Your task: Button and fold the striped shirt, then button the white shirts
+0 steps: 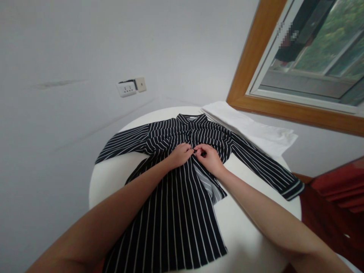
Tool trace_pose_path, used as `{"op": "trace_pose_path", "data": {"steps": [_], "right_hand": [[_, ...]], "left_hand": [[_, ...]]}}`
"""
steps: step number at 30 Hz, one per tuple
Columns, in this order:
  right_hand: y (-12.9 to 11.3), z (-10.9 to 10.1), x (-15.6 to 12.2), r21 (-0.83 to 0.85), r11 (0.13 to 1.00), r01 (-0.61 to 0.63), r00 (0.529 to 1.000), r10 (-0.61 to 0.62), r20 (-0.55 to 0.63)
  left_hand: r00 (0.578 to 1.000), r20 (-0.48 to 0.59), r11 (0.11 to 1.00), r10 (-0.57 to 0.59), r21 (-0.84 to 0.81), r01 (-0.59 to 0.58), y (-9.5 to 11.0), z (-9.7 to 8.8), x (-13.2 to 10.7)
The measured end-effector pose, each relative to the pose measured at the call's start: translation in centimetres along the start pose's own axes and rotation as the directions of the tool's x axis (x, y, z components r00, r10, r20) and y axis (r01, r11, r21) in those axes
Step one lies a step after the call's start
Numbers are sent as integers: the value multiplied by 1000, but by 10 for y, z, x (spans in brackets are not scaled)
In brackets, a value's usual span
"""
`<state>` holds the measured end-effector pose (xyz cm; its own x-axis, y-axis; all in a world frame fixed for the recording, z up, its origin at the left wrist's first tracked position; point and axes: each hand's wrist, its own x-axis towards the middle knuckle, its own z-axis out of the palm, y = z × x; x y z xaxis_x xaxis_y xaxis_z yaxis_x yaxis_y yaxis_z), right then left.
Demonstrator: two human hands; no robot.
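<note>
A black shirt with white stripes (176,212) lies spread front up, its collar at the far side and both sleeves stretched outward. My left hand (181,154) pinches the shirt's front edge near mid-chest. Close beside it, my right hand (209,157) has thumb and finger pressed together on the same front opening. Whatever small part sits between the fingertips, perhaps a button, is too small to make out. Above the hands the front is closed; below them it parts, and the right-hand panel is folded back to show its paler inside.
The shirt rests on a round white table (239,212), with its hem hanging over the near edge. Folded white cloth (253,127) lies at the back right. Behind are a wall with a socket (127,89) and a wood-framed window (253,49). Red fabric (341,185) is at right.
</note>
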<state>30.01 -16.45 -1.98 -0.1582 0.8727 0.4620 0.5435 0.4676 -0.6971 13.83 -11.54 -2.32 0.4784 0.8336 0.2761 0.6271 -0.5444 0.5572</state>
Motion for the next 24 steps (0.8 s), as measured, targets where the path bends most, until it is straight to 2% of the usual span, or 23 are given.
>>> {"op": "trace_pose_path", "data": {"steps": [12,16,20,22,24], "right_hand": [[3,-2,-1,55,998,-40,998,38,44],[9,0,1,184,978,-93,993,79,82],[12,2,3,315,923,-220,972,179,154],[11,2,4,307,919,-249,966,214,142],[8,2,5,228,947,-225,973,205,105]], "left_hand": [[999,11,998,50,31,-50,-3,1,-2],[1000,0,1000,24,18,-24,-1,0,-3],[1000,-21,1000,4,1,-4,2,0,-4],[1000,-27,1000,9,4,-9,4,-1,-5],[999,-35,1000,24,2,-24,5,-1,-5]]}}
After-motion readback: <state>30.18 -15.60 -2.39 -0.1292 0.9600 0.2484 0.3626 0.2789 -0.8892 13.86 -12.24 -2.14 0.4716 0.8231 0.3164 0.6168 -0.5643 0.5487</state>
